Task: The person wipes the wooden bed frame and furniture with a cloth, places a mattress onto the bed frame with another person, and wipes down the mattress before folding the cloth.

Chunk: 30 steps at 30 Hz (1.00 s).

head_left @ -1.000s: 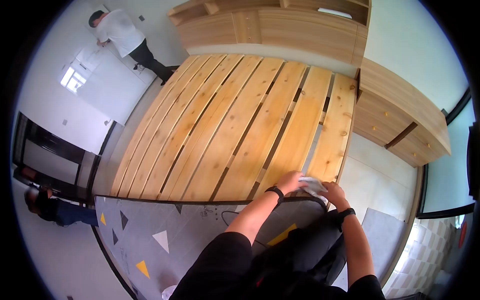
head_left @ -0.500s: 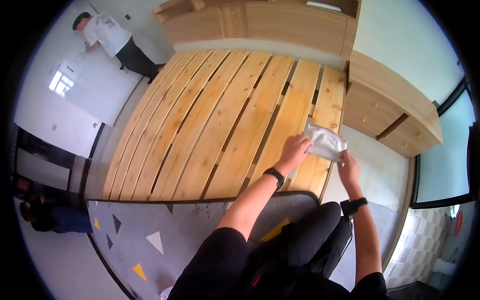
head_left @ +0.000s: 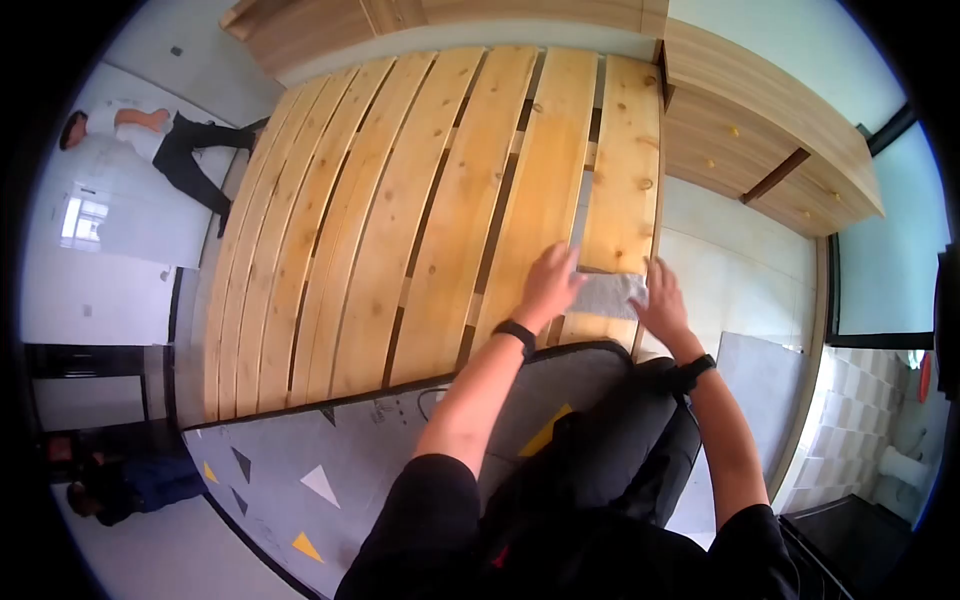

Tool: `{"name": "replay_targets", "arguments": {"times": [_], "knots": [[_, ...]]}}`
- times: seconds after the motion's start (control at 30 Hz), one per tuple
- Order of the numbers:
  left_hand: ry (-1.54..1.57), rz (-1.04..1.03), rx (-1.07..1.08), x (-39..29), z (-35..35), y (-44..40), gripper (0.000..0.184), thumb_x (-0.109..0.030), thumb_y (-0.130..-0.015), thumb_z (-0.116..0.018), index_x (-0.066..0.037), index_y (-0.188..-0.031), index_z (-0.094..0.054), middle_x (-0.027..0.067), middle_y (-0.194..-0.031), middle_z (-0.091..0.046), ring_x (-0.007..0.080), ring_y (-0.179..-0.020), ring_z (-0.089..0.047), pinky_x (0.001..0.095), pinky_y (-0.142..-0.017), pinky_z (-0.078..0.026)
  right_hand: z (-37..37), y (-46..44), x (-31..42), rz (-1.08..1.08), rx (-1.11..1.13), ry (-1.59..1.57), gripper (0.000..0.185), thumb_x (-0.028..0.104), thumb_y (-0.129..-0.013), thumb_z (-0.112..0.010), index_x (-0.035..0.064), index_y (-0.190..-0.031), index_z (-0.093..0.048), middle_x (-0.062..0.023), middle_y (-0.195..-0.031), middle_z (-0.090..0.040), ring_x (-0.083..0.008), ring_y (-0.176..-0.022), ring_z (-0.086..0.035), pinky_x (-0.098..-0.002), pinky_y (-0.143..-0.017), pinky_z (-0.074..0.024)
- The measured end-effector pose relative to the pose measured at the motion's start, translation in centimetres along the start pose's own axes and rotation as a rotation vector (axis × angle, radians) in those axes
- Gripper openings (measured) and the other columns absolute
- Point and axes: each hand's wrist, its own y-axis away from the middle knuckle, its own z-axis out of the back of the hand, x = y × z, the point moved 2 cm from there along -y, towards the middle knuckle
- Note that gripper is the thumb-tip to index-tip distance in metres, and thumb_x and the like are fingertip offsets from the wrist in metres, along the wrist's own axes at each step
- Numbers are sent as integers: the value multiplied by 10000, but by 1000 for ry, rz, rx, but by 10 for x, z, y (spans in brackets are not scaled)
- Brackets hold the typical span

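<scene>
A grey folded cloth (head_left: 606, 295) lies flat across the light wooden slats (head_left: 455, 200) near the bed frame's right edge. At its left end is my left hand (head_left: 548, 288), fingers stretched out and the thumb against the cloth's edge. My right hand (head_left: 663, 300) is at the other end, fingers apart and pointing up, with the thumb at the cloth's corner. Neither hand is closed around it. Black bands circle both wrists.
A grey mat (head_left: 370, 450) with yellow and white triangles borders the near side. Wooden drawers (head_left: 770, 150) stand to the right, a headboard (head_left: 450, 15) at the far end. One person (head_left: 170, 140) is at the left wall, another (head_left: 130, 485) at lower left.
The cloth, held crumpled above the slats before, now lies flat and folded on them. Both hands have loosened and moved slightly left. The person at the wall has turned and bent an arm.
</scene>
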Motion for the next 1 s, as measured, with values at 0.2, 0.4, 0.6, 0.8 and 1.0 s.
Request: {"name": "replay_targets", "arguments": {"times": [0.2, 0.4, 0.6, 0.8, 1.0], "knots": [[-239, 8, -10, -17, -57, 20, 639, -457, -891, -449, -22, -1352, -371, 202, -1427, -295, 387, -1355, -185, 481, -1092, -202, -67, -13, -29, 200, 132, 169, 741, 507, -845, -527, 75, -1401, -296, -174, -1478, -204, -400, -1357, -180, -556, -1065, -179], [-93, -23, -119, -15, -47, 5, 576, -398, -832, -562, -40, -1273, -464, 152, -1369, -372, 335, -1361, -198, 463, -1098, -200, -48, -25, -17, 305, 33, 169, 702, 341, -785, -648, 60, -1355, -351, -158, -1398, -330, -381, -1304, -280, -505, -1077, -219], [-150, -85, -8, -8, -59, -14, 443, -313, -816, -576, -32, -1154, -520, 122, -1250, -444, 314, -1332, -261, 501, -1095, -192, -37, -44, -15, 329, 63, 166, 495, 257, -758, -664, 40, -1162, -477, -111, -1165, -502, -291, -1105, -462, -413, -960, -373], [-164, -41, -38, -17, -39, -71, 347, -173, -802, -543, -50, -1126, -521, 104, -1210, -461, 284, -1285, -327, 569, -1085, -161, -11, -89, -36, 236, -160, 298, 288, 146, -805, -567, 97, -1083, -513, -93, -1119, -530, -278, -1045, -503, -382, -868, -421], [0, -41, -188, -19, -45, -59, 291, -138, -796, -559, -69, -1078, -564, 107, -1173, -528, 284, -1230, -402, 473, -1039, -283, -39, -69, -50, 74, -143, 175, 315, 182, -899, -478, 109, -1205, -483, -105, -1204, -481, -326, -1144, -431, -429, -967, -354]]}}
